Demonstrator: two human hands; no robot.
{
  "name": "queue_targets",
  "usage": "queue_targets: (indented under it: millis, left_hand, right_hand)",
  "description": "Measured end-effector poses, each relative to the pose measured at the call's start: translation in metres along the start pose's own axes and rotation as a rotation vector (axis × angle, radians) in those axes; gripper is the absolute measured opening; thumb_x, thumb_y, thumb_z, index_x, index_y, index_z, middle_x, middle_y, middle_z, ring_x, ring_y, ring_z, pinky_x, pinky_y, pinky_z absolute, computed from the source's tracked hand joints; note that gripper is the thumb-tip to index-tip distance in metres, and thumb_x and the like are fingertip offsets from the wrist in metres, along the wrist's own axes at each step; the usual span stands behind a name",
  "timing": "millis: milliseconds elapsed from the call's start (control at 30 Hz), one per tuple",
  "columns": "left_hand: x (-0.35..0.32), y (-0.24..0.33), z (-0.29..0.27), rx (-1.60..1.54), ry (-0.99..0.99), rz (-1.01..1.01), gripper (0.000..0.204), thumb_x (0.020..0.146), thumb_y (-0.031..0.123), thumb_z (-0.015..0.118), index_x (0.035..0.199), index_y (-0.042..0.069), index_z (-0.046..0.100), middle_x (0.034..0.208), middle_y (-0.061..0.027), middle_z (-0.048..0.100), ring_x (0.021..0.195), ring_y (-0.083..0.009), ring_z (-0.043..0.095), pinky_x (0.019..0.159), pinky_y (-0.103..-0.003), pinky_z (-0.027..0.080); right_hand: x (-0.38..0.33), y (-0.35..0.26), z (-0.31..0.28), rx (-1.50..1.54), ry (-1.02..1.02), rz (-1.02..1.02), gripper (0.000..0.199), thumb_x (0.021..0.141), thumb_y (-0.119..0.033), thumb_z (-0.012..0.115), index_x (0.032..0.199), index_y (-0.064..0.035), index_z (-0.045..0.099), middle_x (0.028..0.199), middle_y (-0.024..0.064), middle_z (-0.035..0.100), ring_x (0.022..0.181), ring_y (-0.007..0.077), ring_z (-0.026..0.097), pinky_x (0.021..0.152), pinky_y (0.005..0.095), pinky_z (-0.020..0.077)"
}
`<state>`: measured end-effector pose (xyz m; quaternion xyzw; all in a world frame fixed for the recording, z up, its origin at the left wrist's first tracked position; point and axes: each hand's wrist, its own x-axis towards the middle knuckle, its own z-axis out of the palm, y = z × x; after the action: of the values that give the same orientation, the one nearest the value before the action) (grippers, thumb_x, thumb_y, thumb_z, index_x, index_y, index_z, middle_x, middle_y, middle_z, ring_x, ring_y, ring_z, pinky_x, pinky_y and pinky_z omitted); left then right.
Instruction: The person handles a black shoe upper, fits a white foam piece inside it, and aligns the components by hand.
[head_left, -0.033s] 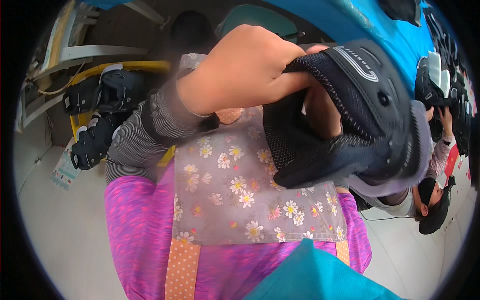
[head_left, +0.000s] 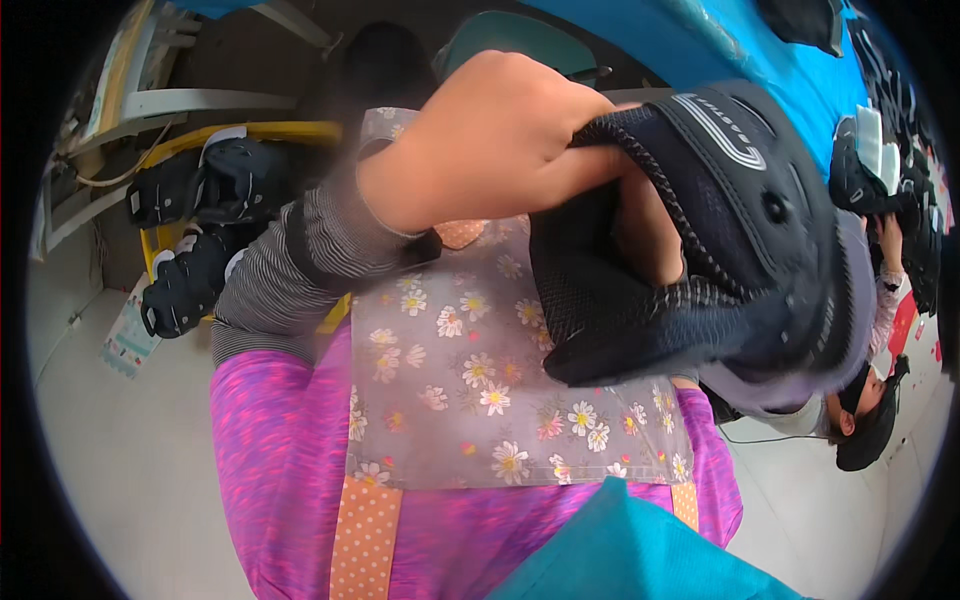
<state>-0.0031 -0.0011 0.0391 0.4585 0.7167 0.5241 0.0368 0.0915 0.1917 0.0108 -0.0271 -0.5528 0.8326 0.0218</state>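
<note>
The left hand [head_left: 480,150] pinches the pad [head_left: 700,260] by its rim, holding it open while the right hand's fingers [head_left: 650,235] reach inside, grip hidden.

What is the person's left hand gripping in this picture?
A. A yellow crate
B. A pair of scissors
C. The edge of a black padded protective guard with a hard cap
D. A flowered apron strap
C: the left hand pinches the mesh rim of the black padded guard, held up in front of the flowered apron.
</note>
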Motion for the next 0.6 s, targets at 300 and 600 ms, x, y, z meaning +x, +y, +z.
queue_targets:
  millis: [300, 600]
  left_hand:
    - [-0.013, 0.011, 0.021, -0.082, 0.169, 0.044, 0.023, 0.067, 0.011, 0.068, 0.087, 0.000, 0.068, 0.068, -0.0168, 0.060, 0.059, -0.0342, 0.059, 0.054, -0.037, 0.046]
    - [0.005, 0.001, 0.002, 0.079, -0.020, -0.104, 0.019, 0.072, 0.019, 0.071, 0.086, 0.005, 0.068, 0.069, -0.0161, 0.060, 0.062, -0.0351, 0.059, 0.055, -0.039, 0.046]
  right_hand:
    - [-0.010, -0.012, -0.004, -0.043, -0.030, -0.036, 0.040, 0.085, -0.028, 0.074, 0.105, -0.0041, 0.050, 0.089, 0.0036, 0.057, 0.081, 0.0115, 0.053, 0.072, 0.0232, 0.0450]
    - [0.006, -0.019, 0.004, -0.124, 0.071, 0.032, 0.044, 0.084, -0.029, 0.076, 0.109, -0.0034, 0.050, 0.091, 0.0044, 0.058, 0.083, 0.0115, 0.055, 0.073, 0.0229, 0.0455]
